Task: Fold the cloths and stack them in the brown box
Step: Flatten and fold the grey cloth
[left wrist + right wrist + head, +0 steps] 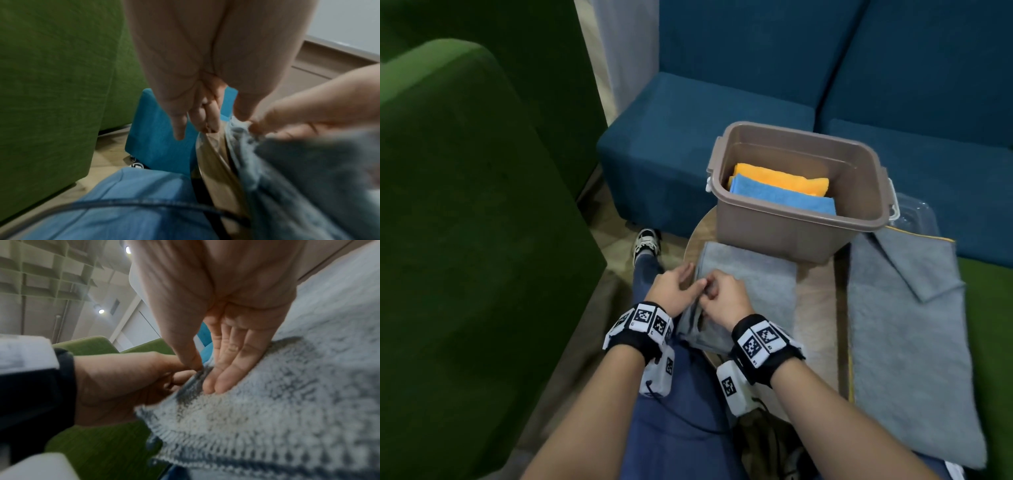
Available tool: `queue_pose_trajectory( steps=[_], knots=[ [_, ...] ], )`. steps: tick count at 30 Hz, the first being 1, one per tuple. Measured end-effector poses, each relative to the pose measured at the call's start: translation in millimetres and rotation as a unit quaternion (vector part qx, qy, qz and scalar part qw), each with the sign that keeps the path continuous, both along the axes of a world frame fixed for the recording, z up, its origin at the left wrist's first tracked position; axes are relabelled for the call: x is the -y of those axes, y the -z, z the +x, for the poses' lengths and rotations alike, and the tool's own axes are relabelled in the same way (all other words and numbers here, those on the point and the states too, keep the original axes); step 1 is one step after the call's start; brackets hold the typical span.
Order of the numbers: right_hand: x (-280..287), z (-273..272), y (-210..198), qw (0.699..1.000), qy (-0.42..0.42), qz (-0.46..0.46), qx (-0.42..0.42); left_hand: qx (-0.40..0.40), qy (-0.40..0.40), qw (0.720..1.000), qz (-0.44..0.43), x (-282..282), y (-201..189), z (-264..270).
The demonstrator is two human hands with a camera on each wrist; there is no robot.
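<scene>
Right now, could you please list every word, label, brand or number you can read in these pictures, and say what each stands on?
No readable word, brand or number shows in any view.
Wristbands: black-and-white square code markers with tiny characters at their corners, too small to read.
Shoe: pattern only, too blurred for any brand.
Brown box: no label visible.

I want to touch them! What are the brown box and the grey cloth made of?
The brown box looks like smooth moulded plastic: its walls have a soft sheen and a rolled rim. The grey cloth under the hands looks like fluffy terry or microfibre: the right wrist view shows a looped, fuzzy pile.
</scene>
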State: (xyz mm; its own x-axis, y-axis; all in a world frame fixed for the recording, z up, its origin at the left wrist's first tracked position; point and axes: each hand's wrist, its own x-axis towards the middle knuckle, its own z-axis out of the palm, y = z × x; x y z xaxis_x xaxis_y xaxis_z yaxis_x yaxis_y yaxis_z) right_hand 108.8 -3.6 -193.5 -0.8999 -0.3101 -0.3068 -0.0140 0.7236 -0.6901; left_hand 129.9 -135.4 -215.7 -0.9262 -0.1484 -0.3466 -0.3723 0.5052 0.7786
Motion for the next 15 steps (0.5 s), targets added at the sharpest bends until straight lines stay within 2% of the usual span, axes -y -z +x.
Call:
queue_pose_trajectory(
  steps=[3,7,9,10,12,14,15],
  knots=[
    [-4,5,-1,1.000,0.002,-0.008,-0.022,0.009,0.006,1.000,-0.017,-4,-6,1],
    [-7,8,-3,0.999,-0.033,-0.041,0.010,0.011,-0.005,1.000,-0.014,-5,-7,3],
    [-16,8,-6,0.998,-0.019,-0.050,-0.018,0.013,0.002,0.999,-0.030,-7,-11,3],
    [-23,7,-4,0.998,-0.006,-0.039,-0.049,0.011,0.016,0.998,-0.058,-9,-15,3],
    [-40,6,2,0.994,-0.021,0.024,-0.109,0.017,0.065,0.982,-0.179,-21,-25,1],
    [-57,9,8,0.985,-0.088,0.115,-0.099,0.013,0.131,0.943,-0.305,-45,-34,-2],
    [-64,12,14,0.977,-0.120,0.154,-0.080,-0.003,0.170,0.929,-0.329,-59,-36,-2]
  ],
)
